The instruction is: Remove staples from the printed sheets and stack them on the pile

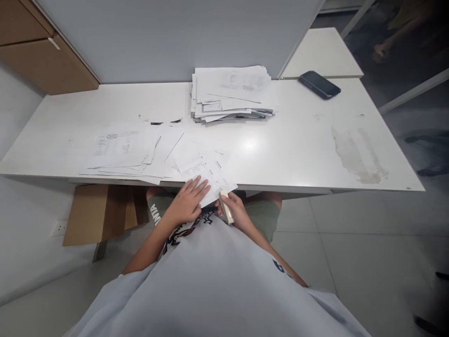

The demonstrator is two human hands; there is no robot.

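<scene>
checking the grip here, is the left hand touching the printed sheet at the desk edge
Touching. The head view shows the left hand lying flat on the sheet, fingers spread over its near corner. The right hand holds a small stapler beside it.

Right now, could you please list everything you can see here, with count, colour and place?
Table: one, white, across the middle.
Tall paper stack: one, white, at the table's far edge.
Spread sheets: several, white, left near side.
Printed sheets: a few, white, at the near edge.
Phone: one, black, far right.
Cardboard: brown, under the table.
Cabinet: brown, top left.
Stapler: one, cream, in the right hand.
Left hand: flat on the printed sheets.
Right hand: gripping the stapler at the sheets' corner.
</scene>
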